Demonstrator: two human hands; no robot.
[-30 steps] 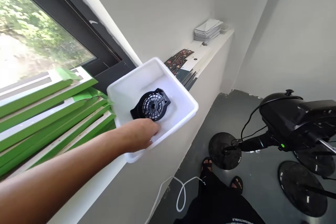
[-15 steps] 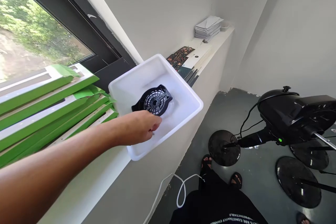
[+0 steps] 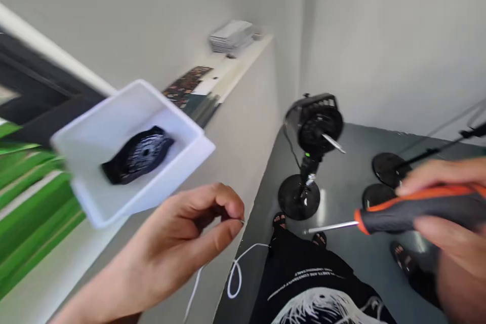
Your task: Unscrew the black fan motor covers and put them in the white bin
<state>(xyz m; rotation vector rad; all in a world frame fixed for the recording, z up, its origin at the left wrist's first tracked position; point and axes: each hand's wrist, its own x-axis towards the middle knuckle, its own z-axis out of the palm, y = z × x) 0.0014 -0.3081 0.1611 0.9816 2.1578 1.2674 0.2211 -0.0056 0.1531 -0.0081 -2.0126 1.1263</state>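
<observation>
My left hand (image 3: 182,248) is out of the white tray (image 3: 94,207) and hovers in front of it, thumb and forefinger pinched on a tiny metal piece, probably a screw, at its fingertips. The tray sits on the window ledge and holds a black round fan cover (image 3: 136,154). At the right edge my right hand (image 3: 448,212) grips a screwdriver (image 3: 402,212) with an orange and dark grey handle, its metal shaft pointing left. A black stripped fan motor on a stand (image 3: 313,131) is on the dark floor between the hands.
Green and white panels (image 3: 26,197) lean beside the tray on the ledge. Papers and a stack of envelopes (image 3: 230,38) lie farther along the ledge. Round black fan bases (image 3: 387,169) stand on the floor at right. A white cable (image 3: 235,273) loops near my feet.
My left hand has drawn back out of the tray, pinching a small piece. The view swung right, and my right hand with the screwdriver has come into sight.
</observation>
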